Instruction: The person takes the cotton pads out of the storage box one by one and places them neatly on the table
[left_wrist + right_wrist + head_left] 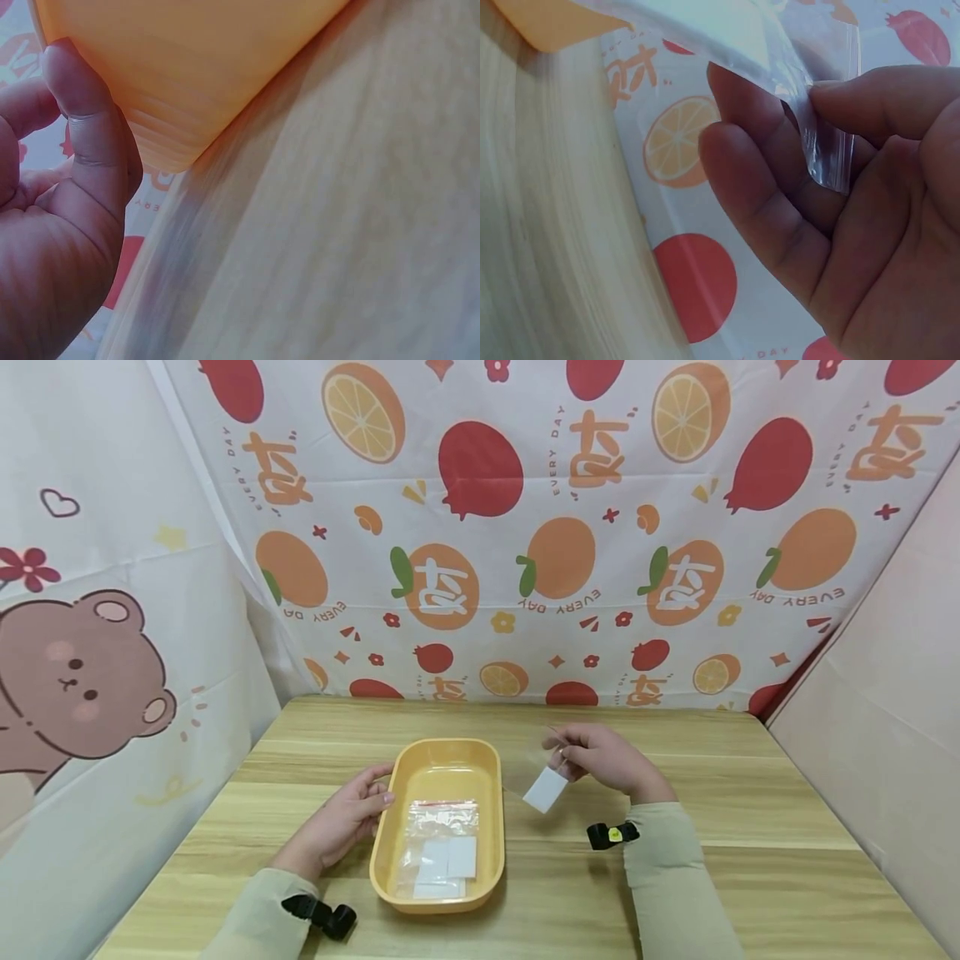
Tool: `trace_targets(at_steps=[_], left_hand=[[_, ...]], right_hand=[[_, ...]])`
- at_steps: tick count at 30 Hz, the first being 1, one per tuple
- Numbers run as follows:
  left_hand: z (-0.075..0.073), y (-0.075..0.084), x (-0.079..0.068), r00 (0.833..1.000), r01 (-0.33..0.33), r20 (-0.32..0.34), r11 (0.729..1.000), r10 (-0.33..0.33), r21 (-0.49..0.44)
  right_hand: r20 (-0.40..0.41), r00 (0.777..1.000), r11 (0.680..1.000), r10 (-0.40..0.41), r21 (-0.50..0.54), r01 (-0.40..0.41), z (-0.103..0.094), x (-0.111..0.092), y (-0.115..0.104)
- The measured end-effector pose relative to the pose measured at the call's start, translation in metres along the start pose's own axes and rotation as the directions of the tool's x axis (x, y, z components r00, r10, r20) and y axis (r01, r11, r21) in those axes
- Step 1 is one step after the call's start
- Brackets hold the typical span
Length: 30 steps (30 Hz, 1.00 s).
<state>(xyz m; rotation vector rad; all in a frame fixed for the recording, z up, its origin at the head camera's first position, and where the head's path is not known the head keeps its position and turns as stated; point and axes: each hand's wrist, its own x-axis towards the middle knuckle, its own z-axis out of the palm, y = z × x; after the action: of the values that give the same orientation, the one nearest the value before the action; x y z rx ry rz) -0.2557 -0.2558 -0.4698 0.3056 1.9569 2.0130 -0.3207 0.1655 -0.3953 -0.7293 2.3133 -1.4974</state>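
Observation:
A yellow oblong tray [490, 777] is on the wooden table, with my left hand [341, 818] at its left side. My left thumb [75, 82] lies against the rim, and the other fingers of that hand are partly hidden behind the wall. Inside the tray lie clear zip bags [442, 817] with a red seal line and white rectangular pieces in them. Right of the tray, my right hand [600, 760] pinches a clear plastic zip bag [829, 142] between thumb and fingers. A white rectangular piece [545, 790] shows in that bag, hanging beside the tray's right rim.
The wood-grain table [750, 860] extends around the tray. A fruit-print cloth [615, 643] hangs along its back edge, and a bear-print cloth [202, 635] at the left. Black straps [322, 917] with small devices sit on both sleeves.

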Motion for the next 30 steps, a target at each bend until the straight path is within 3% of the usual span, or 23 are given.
trace_targets(at_steps=[10, 19, 30], left_hand=[[-0.001, -0.001, 0.000, 1.000, 0.008, -0.004, 1.000, -0.008, 0.008], [0.000, 0.000, 0.000, 1.000, 0.011, -0.008, 1.000, -0.011, 0.012], [0.002, 0.002, -0.002, 1.000, 0.017, -0.018, 1.000, -0.017, 0.025]], right_hand=[[0.032, 0.998, 0.999, 0.053, 0.011, -0.053, -0.005, 0.001, 0.016], [0.040, 0.997, 0.992, 0.073, -0.104, -0.069, -0.003, 0.001, 0.024], [0.095, 0.985, 0.985, 0.143, -0.110, -0.132, 0.006, 0.006, 0.037]])
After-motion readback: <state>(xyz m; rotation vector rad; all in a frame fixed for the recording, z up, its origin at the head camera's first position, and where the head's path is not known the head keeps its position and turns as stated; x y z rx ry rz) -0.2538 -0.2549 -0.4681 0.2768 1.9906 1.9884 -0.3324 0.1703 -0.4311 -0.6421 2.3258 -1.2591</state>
